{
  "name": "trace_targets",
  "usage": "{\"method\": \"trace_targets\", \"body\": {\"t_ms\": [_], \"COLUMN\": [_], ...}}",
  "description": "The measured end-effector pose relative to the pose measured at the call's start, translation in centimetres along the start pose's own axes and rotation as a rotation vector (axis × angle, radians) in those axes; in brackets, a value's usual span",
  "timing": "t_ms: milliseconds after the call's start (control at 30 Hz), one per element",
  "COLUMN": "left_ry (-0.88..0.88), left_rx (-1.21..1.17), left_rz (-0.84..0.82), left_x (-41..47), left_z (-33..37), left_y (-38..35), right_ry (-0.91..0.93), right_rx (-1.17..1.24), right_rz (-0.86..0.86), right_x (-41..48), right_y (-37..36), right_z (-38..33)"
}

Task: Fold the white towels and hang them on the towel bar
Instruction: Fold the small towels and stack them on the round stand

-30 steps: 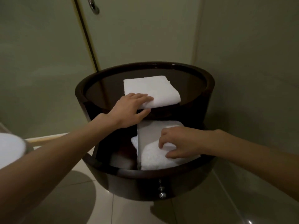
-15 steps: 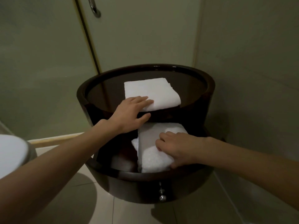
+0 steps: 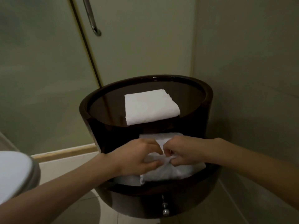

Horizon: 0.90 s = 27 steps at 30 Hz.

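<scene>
white terry, folded: top towel (image 3: 152, 107) lies flat on the glossy top of the dark round stand (image 3: 110, 136), with neither hand on it. lower towel (image 3: 171, 172) sits on the open shelf beneath, towards the front, where both hands meet on it. left hand (image 3: 137, 159) has its fingers curled, pinching a bunched fold of this towel; right hand (image 3: 185, 151) pinches the same ridge from the other side, its knuckles close to the left's. step in hand, by judgement: taking up the lower towel for folding; no towel hangs on any bar in view, so the task looks early. next move calls for lifting the cloth clear of the shelf rim without dragging the pale roll (image 3: 127, 181) beside it, then opening it out. hard to make out: the fingertips are buried in cloth; how many towels lie on the shelf cannot be told; the roll is partly hidden by the left hand. whether the metal handle (image 3: 92, 18) on the door is the towel bar is unclear, its top being cut off
</scene>
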<state>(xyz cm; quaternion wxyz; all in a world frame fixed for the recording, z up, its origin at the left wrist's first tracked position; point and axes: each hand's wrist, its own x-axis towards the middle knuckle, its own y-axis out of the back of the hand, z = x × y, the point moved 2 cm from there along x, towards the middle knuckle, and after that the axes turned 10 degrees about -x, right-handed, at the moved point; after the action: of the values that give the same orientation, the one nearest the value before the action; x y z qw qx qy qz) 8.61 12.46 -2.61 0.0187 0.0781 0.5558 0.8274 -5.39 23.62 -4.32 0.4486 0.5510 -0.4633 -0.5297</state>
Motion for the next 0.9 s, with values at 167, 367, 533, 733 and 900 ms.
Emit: {"method": "trace_targets", "body": {"t_ms": [167,367,533,733,900], "left_ry": [-0.005,0.009,0.028,0.086,0.039], "left_rx": [0.139,0.264,0.072,-0.268,-0.430], "left_rz": [-0.006,0.030,0.211,0.411,0.434], "left_x": [0.1,0.9,1.3,2.3,2.9], "left_z": [-0.7,-1.0,-0.8,-1.0,-0.6], "left_y": [-1.3,-1.8,-0.1,2.6,4.8], "right_ry": [-0.048,-0.095,-0.159,-0.197,-0.314], "right_rx": [0.082,0.166,0.237,0.096,0.019], "right_rz": [-0.068,-0.047,0.037,0.209,0.265], "right_x": [-0.1,-0.7,-1.9,-3.9,-4.3], "right_y": [1.5,2.8,3.1,4.0,4.3], "right_z": [0.8,2.0,1.7,1.2,2.2]}}
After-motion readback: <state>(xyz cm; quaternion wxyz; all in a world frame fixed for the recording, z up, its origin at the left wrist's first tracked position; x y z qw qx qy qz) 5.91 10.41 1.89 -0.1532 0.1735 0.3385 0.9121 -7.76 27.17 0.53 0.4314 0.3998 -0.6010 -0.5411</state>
